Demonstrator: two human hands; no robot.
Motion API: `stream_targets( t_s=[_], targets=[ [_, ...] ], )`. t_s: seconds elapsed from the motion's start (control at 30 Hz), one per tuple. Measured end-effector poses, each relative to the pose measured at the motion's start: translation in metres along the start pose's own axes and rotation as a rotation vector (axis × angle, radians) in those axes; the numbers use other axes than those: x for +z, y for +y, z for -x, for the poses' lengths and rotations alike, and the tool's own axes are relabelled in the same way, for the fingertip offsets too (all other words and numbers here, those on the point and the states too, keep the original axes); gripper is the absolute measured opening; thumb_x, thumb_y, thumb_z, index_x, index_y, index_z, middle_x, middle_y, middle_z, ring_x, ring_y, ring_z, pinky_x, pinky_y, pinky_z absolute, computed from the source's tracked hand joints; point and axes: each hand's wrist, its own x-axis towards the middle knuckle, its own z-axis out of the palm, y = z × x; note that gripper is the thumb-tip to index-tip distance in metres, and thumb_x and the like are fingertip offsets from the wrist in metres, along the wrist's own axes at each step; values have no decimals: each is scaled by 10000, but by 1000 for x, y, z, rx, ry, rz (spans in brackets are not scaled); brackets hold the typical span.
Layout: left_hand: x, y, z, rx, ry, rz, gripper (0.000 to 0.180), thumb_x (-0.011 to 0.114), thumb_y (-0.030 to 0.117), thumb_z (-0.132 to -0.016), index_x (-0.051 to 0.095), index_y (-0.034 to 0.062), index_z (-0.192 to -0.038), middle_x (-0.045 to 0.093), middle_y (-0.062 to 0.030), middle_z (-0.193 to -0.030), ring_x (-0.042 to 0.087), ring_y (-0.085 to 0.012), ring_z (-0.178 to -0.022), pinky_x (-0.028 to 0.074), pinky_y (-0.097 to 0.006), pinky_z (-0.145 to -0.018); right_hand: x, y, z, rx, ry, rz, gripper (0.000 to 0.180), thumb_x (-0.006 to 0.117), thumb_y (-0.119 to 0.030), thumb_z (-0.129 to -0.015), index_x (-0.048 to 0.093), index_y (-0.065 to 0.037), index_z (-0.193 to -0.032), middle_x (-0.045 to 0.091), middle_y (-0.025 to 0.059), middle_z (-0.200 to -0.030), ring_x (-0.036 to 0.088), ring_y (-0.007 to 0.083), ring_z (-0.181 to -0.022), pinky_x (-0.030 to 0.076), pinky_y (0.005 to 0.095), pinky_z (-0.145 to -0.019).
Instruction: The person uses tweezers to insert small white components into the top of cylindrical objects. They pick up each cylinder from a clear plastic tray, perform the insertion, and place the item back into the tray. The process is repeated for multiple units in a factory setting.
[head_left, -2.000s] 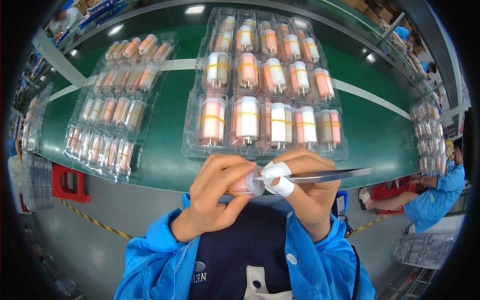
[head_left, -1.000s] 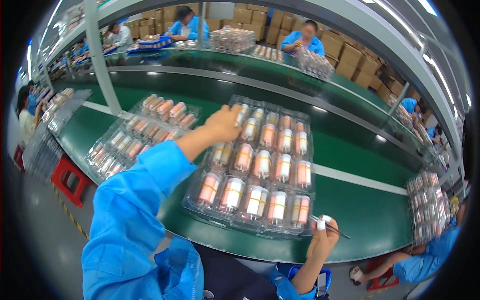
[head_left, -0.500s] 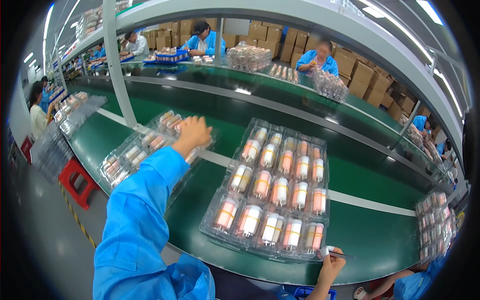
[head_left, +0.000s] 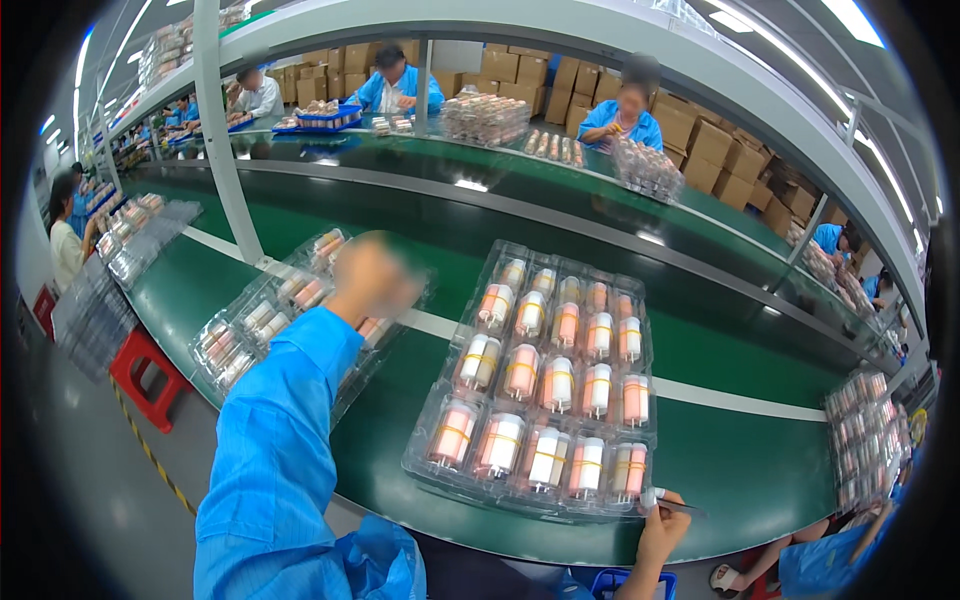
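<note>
A clear plastic tray lies before me on the green work surface, its pockets filled with rows of pink and white cylinders bound with yellow bands. Thin prongs stick out of their near ends. My left hand is over a second clear tray of similar cylinders on the left; its fingers are blurred, and anything in them is hidden. At the near right corner of the front tray, my right hand is closed on a thin grey strip-like tool. Something white covers a fingertip there.
More filled trays are piled at the right end. A metal post rises behind the left tray. Across the green line people work beside stacked cartons. A red stool stands on the floor at left; a blue basket is below the near edge.
My left hand stays over the left tray, shifting slightly, and its fingers have become blurred. The whole view has tilted a little. My right hand keeps its place at the tray corner.
</note>
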Motion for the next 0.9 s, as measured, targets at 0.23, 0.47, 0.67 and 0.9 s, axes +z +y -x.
stream_targets(
  t_s=[0.23,0.47,0.67,0.9],
  targets=[
    [-39,21,-17,-125,-209,252,299,654,142,-732,656,-31,-976,665,-160,-866,637,-274,-770,500,-379,-687,5,-1,2,7,35,-15,131,654,29,-813,607,53,-933,613,56,-788,582,93,-672,466,199,-602],
    [-164,108,65,-8,-198,1235,378,634,177,-851,562,-33,-1157,627,-63,-958,590,-113,-820,484,-247,-706,-1,-8,0,-1,99,-20,149,634,-4,-839,577,37,-971,607,75,-806,594,118,-700,508,236,-626],
    [-189,168,235,252,-441,1138,500,638,122,-847,474,-48,-1288,543,-116,-1108,540,-180,-997,458,-277,-832,15,-67,6,-175,213,-333,208,592,-92,-903,558,44,-1056,615,144,-965,644,201,-819,557,264,-707],
    [-155,186,306,221,-641,1186,507,651,33,-804,499,-40,-1282,518,-156,-1102,526,-253,-990,419,-314,-855,76,-133,55,-278,-385,-414,208,736,-72,-765,659,22,-934,664,167,-912,649,214,-792,535,295,-678]
  ],
)
